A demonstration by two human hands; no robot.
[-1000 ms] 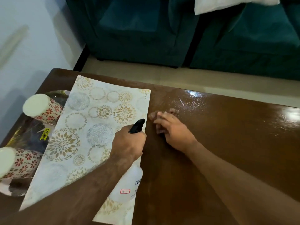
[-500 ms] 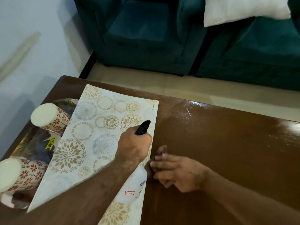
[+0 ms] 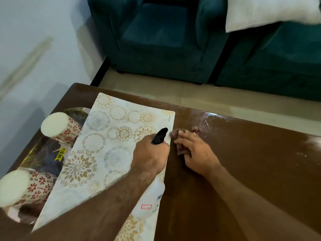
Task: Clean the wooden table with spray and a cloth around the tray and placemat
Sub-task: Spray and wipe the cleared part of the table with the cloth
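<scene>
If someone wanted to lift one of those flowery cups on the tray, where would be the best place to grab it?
Probably round the patterned side wall of the far cup, coming from above and its left. It looks to stand upside down, its pale flat base up, so no rim offers a pinch and no handle shows. The placemat crowds its right side; the tray leaves the left freer.

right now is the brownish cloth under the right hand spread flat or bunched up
Bunched up: the brownish cloth shows as crumpled folds poking out around the right hand's fingers on the wooden table.
</scene>
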